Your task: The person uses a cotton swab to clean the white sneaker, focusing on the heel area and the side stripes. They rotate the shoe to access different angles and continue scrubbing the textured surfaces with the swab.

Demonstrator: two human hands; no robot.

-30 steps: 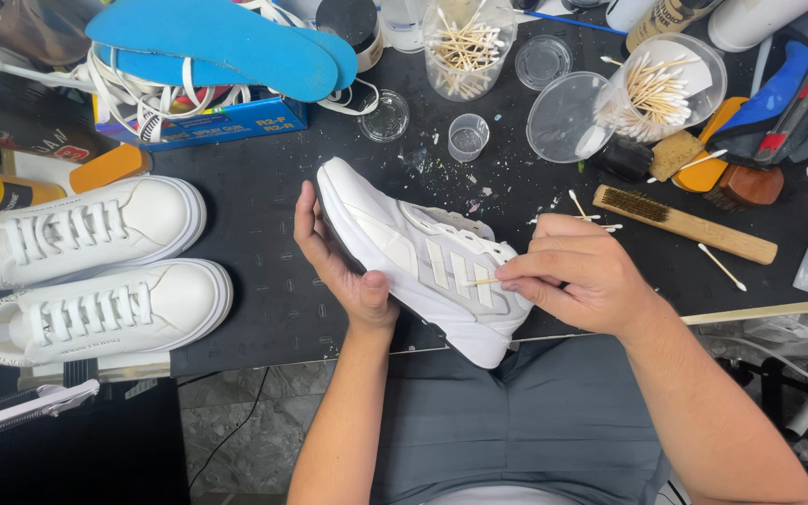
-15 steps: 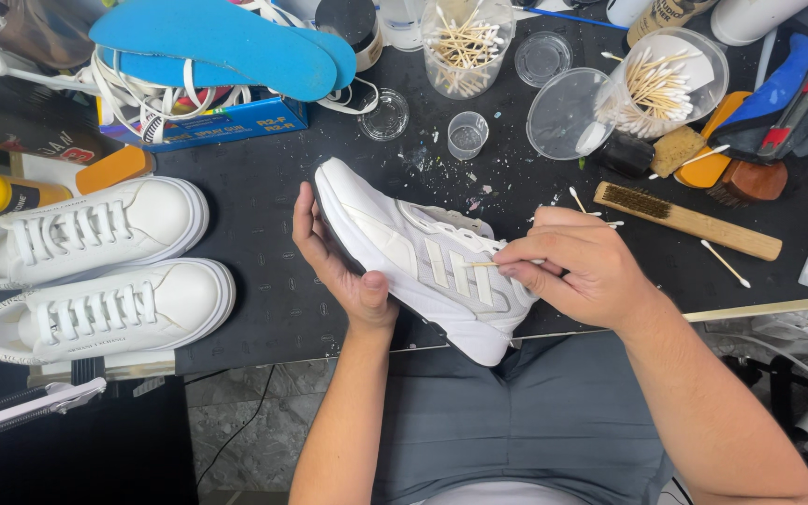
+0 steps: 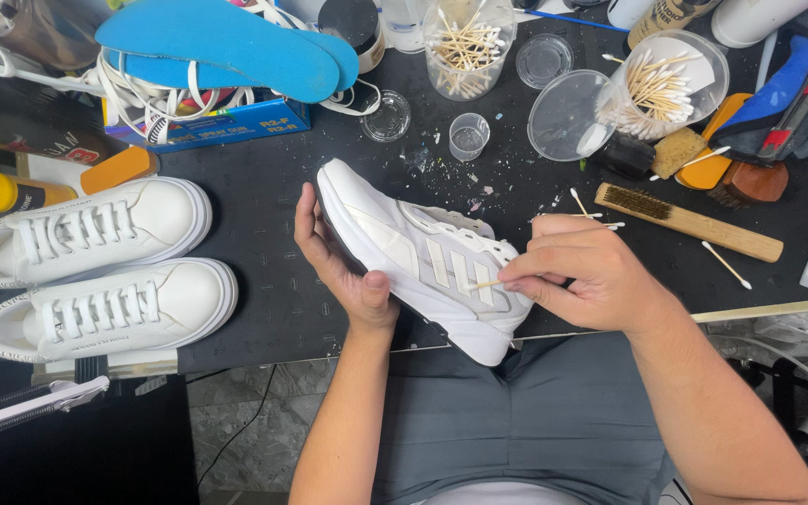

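Observation:
A white sneaker (image 3: 404, 248) with pale stripes on its side lies tilted at the front edge of the black work mat (image 3: 264, 271). My left hand (image 3: 339, 262) cups its sole from the left, thumb on the upper. My right hand (image 3: 582, 276) pinches a cotton swab (image 3: 483, 284), whose tip touches the striped side panel.
Two white lace-up sneakers (image 3: 95, 271) lie at the left. Blue insoles (image 3: 226, 42) and laces rest on a blue box at the back. Cups of cotton swabs (image 3: 465, 47) (image 3: 661, 89), small clear cups, a wooden brush (image 3: 689, 223), sponges and bottles crowd the back right.
My right hand has shifted the swab slightly down along the stripes after a small move up. The left hand and the sneaker stay put.

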